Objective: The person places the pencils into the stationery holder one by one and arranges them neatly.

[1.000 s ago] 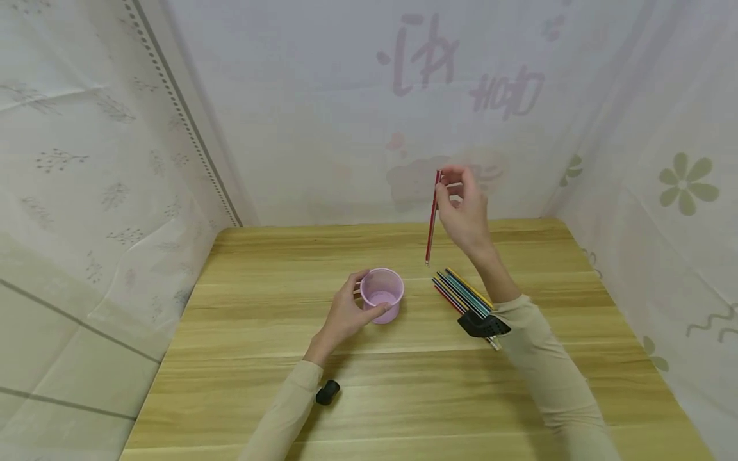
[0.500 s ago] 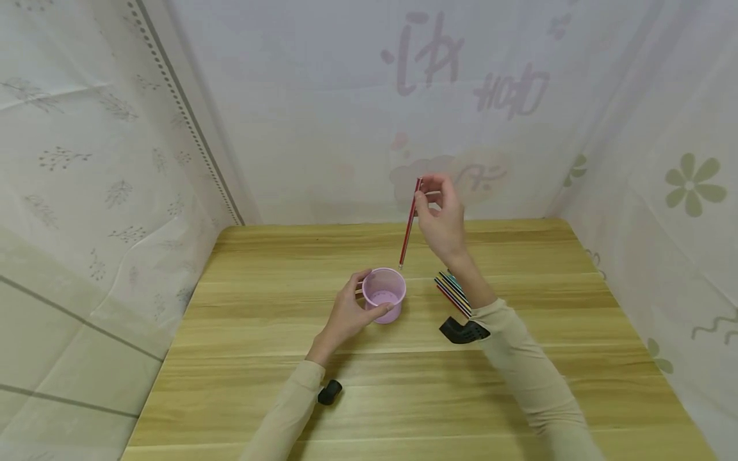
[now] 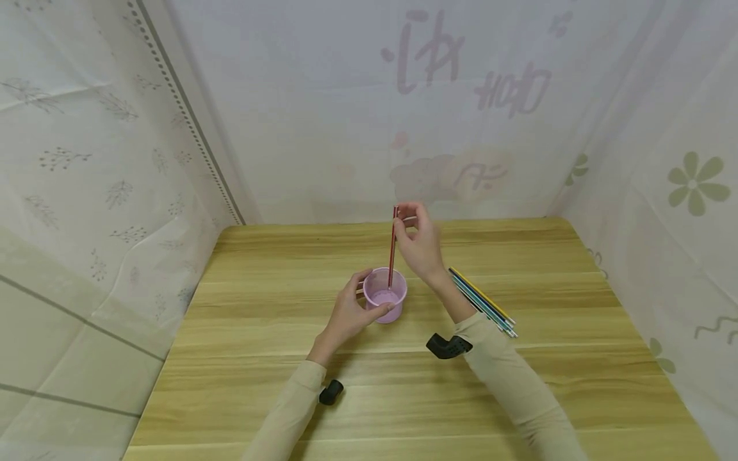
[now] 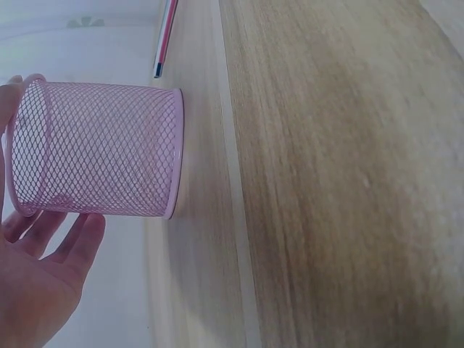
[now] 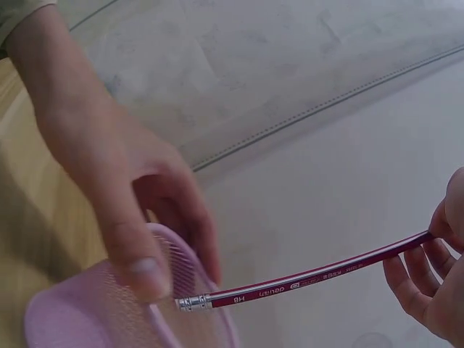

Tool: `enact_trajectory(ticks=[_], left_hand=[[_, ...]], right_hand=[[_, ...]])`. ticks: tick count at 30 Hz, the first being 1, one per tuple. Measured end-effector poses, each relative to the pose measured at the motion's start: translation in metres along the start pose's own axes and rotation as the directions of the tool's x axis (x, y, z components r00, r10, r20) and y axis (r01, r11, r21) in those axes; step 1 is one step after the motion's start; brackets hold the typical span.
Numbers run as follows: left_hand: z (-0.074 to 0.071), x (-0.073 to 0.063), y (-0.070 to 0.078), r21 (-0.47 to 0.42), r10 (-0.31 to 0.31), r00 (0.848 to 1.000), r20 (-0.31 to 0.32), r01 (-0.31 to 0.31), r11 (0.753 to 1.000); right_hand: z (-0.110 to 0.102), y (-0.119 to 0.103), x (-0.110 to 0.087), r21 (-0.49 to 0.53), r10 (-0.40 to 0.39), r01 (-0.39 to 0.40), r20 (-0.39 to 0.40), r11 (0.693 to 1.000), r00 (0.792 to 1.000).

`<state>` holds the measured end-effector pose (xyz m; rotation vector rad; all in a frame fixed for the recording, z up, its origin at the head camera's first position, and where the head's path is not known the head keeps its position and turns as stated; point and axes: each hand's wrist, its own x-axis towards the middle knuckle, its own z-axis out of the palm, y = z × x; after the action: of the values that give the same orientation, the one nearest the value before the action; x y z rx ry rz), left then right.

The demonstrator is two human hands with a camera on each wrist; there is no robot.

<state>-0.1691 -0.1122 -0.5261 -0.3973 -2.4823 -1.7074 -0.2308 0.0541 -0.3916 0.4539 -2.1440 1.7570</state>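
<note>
A pink mesh pencil cup [image 3: 385, 315] stands upright on the wooden table, held around its rim by my left hand [image 3: 353, 315]; the thumb lies across the near side. The mesh wall [image 4: 109, 148] shows in the left wrist view. High on its shaft, my right hand [image 3: 421, 246] pinches a red striped pencil [image 3: 393, 250] with thumb and fingertips. It hangs nearly upright with its silver eraser end [image 5: 193, 302] at the cup's mouth. How far that end reaches inside, I cannot tell. No other pencil shows in the cup.
Several coloured pencils [image 3: 483, 301] lie in a slanted bunch on the table [image 3: 277, 282], right of the cup and partly behind the right forearm. Patterned cloth [image 3: 323, 115] hangs behind the table and on both sides. A black wrist mount [image 3: 448, 346] sits on each sleeve.
My right hand has moved left and down, bringing the red pencil from above the bunch to the cup's mouth. The left hand and cup have stayed nearly still. More of the bunch's lower end shows.
</note>
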Motion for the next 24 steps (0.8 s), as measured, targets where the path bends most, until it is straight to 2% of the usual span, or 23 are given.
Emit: enact_trajectory(ticks=[9, 16, 24], left_hand=[[-0.001, 0.0, 0.002, 0.014, -0.009, 1.0, 0.012, 0.009, 1.0], [-0.001, 0.0, 0.003, 0.007, -0.018, 1.0, 0.015, 0.018, 1.0], [0.0, -0.001, 0.002, -0.014, -0.036, 0.999, 0.009, 0.036, 0.999]], right_hand=[[0.012, 0.027, -0.02, -0.014, 0.03, -0.029, 0.058, 0.999, 0.998], [0.018, 0.046, -0.029, -0.062, 0.015, -0.009, 0.096, 0.998, 0.995], [0.014, 0.058, -0.037, -0.125, 0.116, -0.098, 0.146, 0.987, 0.983]])
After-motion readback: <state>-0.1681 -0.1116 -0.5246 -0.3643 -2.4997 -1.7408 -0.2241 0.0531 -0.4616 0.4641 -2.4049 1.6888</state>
